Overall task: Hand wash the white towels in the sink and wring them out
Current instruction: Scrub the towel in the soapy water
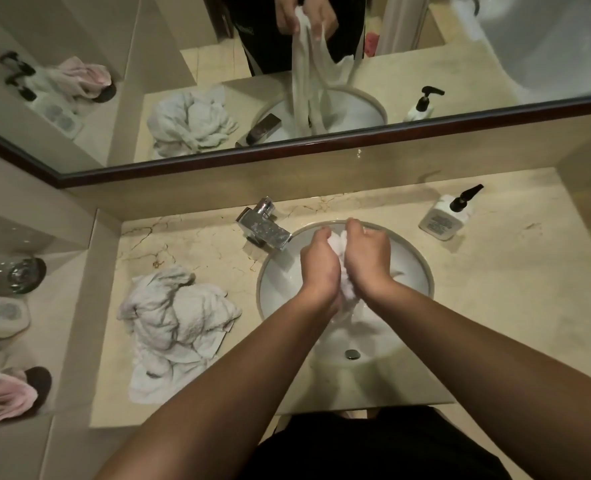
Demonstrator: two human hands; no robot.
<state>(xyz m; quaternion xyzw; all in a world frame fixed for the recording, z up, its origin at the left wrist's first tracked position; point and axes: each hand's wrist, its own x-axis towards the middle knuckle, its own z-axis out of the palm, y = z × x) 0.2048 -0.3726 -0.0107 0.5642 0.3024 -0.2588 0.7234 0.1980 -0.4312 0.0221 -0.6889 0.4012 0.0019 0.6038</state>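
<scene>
Over the round white sink [422,268], my left hand [320,263] and my right hand [367,256] grip the same white towel [337,242], bunched between the palms. The towel's lower part hangs from my hands into the bowl. A pile of crumpled white towels [176,320] lies on the marble counter [495,306] left of the sink. The mirror above reflects both hands holding the towel up, with its length trailing down into the bowl.
A chrome faucet [264,225] stands at the sink's back left. A white pump bottle [448,216] sits at the counter's back right. On a lower shelf to the left are a glass [18,275], a pink cloth [4,396] and a small tray.
</scene>
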